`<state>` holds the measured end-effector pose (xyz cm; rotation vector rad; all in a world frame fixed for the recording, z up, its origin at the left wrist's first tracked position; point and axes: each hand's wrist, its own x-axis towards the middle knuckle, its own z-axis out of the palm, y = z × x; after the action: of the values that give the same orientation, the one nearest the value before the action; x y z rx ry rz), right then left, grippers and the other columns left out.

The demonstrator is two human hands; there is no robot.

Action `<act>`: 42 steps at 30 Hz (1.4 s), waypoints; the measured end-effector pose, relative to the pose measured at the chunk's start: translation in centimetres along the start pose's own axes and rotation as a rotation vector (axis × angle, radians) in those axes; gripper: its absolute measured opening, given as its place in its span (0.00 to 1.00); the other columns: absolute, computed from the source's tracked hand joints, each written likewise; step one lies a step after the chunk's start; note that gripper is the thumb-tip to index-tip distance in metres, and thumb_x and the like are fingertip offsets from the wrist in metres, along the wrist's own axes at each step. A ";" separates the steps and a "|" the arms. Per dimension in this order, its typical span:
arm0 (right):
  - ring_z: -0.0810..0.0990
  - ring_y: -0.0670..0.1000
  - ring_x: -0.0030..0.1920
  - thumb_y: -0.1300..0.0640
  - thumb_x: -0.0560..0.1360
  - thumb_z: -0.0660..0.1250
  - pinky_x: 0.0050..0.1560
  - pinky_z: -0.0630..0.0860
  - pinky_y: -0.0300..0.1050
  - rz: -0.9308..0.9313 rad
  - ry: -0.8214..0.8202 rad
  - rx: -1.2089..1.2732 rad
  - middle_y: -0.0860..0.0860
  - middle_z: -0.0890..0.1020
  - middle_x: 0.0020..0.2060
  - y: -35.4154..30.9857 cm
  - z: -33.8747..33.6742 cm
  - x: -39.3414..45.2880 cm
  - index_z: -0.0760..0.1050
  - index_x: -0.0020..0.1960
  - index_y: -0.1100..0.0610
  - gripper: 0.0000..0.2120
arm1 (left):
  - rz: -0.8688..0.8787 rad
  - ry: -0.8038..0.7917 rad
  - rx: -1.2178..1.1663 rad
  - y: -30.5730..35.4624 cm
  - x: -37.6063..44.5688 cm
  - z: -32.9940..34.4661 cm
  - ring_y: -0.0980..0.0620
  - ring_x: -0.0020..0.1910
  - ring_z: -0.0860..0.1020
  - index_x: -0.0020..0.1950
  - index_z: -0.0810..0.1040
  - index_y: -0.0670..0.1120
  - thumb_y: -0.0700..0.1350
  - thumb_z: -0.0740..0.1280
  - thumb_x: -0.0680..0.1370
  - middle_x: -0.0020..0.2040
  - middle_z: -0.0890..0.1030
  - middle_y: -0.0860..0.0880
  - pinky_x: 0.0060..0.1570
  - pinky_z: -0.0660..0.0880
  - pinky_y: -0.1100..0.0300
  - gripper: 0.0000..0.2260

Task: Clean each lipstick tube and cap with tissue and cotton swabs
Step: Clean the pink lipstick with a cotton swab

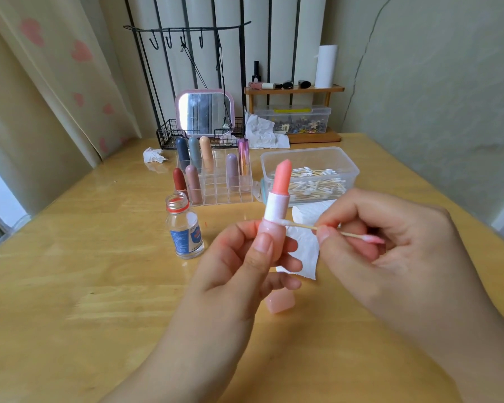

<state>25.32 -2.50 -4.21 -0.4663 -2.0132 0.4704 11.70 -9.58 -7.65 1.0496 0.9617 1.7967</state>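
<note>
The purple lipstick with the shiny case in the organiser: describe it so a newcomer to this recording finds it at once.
Start at the pink-framed mirror at the back of the wooden table, then drop to the clear acrylic organiser in front of it. In its back row, at the right end, stands the purple lipstick. Unlike the matte, round-topped tubes beside it, it is flat-topped, metallic purple, with a gold base.

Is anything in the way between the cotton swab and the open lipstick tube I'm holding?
No. The cotton swab in the right hand already touches the lipstick tube held upright by the left hand.
</note>
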 end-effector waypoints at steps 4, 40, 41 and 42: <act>0.63 0.43 0.24 0.55 0.69 0.64 0.27 0.61 0.29 0.020 -0.007 0.015 0.49 0.65 0.23 -0.1 0.1 0.0 0.74 0.33 0.54 0.07 | -0.002 0.003 0.002 -0.2 0.1 -0.2 0.50 0.37 0.77 0.43 0.81 0.42 0.50 0.65 0.74 0.39 0.79 0.45 0.39 0.76 0.60 0.12; 0.62 0.46 0.24 0.54 0.68 0.64 0.26 0.60 0.32 0.021 0.004 -0.020 0.52 0.65 0.24 0.3 -0.2 0.1 0.74 0.32 0.54 0.07 | 0.031 0.077 0.076 0.0 -0.2 -0.3 0.52 0.35 0.77 0.40 0.81 0.51 0.54 0.69 0.66 0.38 0.80 0.49 0.40 0.75 0.60 0.09; 0.62 0.47 0.24 0.53 0.68 0.64 0.27 0.59 0.32 0.037 0.000 0.002 0.52 0.65 0.23 0.4 -0.2 0.2 0.74 0.32 0.53 0.07 | 0.022 0.065 0.048 0.0 -0.1 -0.3 0.51 0.34 0.77 0.41 0.82 0.50 0.53 0.69 0.67 0.38 0.80 0.48 0.39 0.76 0.61 0.08; 0.61 0.46 0.24 0.53 0.68 0.64 0.27 0.60 0.32 0.049 -0.006 0.029 0.51 0.65 0.23 0.5 -0.2 0.2 0.75 0.33 0.53 0.07 | 0.009 0.048 0.010 0.0 0.0 -0.2 0.51 0.33 0.77 0.41 0.82 0.49 0.51 0.69 0.69 0.38 0.80 0.48 0.38 0.76 0.61 0.08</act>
<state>25.45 -1.95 -4.29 -0.4980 -2.0021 0.5312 11.49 -9.67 -7.72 1.0233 0.9975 1.8337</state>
